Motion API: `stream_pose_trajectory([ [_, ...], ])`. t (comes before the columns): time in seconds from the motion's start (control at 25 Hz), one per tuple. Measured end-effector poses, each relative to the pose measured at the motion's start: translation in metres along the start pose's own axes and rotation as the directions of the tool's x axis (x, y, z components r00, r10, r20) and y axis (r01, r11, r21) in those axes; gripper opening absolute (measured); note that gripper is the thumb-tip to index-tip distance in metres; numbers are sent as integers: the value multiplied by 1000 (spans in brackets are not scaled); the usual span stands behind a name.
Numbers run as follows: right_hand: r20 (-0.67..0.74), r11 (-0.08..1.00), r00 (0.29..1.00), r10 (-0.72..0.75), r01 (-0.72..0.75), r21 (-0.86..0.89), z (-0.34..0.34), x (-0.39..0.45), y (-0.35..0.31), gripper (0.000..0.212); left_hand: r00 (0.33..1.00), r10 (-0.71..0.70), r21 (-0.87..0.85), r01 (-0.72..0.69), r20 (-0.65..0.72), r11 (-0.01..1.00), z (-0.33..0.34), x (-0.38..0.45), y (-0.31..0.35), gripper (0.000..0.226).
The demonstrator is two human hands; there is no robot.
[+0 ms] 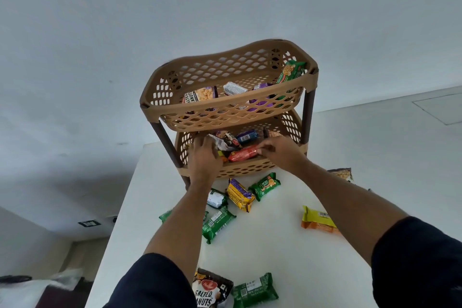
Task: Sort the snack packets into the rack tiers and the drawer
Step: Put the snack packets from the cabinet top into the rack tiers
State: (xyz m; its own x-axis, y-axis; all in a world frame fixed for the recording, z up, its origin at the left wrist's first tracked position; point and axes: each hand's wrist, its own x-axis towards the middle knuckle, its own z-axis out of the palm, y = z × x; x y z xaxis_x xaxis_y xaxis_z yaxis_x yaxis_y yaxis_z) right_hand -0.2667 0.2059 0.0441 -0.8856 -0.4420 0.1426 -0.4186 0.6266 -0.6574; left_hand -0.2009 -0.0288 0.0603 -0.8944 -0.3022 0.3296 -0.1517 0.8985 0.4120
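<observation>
You can see a white table [287, 245] near you, a plain white wall [150, 20] far behind it, and a dark floor [82, 252] down on the left.

The upper tier [228, 110] overhangs the lower tier [240, 170], narrowing its front opening.

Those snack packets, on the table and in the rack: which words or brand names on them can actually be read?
"SALTED ...ANUTS", first letters cut off: black bag at the table's near edge.
"...ALTE... ...ANUTS", partly hidden: peanut bag in the top tier.
"MOMS MAGIC", small and only just legible: green packet below the rack.
All other packets: print too small or blurred.
</observation>
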Motion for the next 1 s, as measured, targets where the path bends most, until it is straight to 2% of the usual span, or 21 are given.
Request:
stream_pose_trajectory([
  [0.08, -44, 998, 998, -51, 49, -29, -8, -18, 4, 11, 993, 105, 1, -105, -47, 994, 7, -20, 12, 22],
  [0.16, -131, 972, 969, -208, 190, -140, -16, -37, 7, 10, 974, 217, 16, -217, -66, 976, 16, -40, 27, 18],
  [0.24, -146, 917, 928, -344, 298, -265, -23, -56, 10, 13, 949, 313, 33, -312, -42, 949, 24, -59, 45, 17],
  [0.32, -156, 898, 920, -361, 297, -325, -31, -73, 17, 16, 921, 387, 37, -388, 34, 921, 32, -76, 66, 18],
  [0.48, -181, 927, 955, -233, 162, -338, -51, -110, 38, 7, 818, 540, -61, -540, 200, 840, 49, -115, 106, 21],
  [0.64, -196, 908, 980, -21, -63, -415, -75, -143, 66, 9, 663, 558, -98, -597, 499, 796, 72, -147, 136, 52],
  [0.72, -199, 881, 971, 134, -209, -424, -86, -162, 85, 24, 600, 517, -62, -615, 610, 786, 83, -162, 148, 62],
  [0.8, -169, 858, 940, 298, -341, -384, -96, -178, 101, 49, 566, 489, -12, -645, 663, 764, 94, -172, 151, 62],
  [0.92, -88, 805, 880, 467, -464, -370, -100, -196, 116, 86, 586, 481, 27, -653, 652, 757, 100, -177, 145, 50],
  [1.0, -35, 765, 847, 531, -497, -409, -97, -205, 124, 96, 607, 486, 31, -644, 628, 765, 100, -178, 139, 44],
])
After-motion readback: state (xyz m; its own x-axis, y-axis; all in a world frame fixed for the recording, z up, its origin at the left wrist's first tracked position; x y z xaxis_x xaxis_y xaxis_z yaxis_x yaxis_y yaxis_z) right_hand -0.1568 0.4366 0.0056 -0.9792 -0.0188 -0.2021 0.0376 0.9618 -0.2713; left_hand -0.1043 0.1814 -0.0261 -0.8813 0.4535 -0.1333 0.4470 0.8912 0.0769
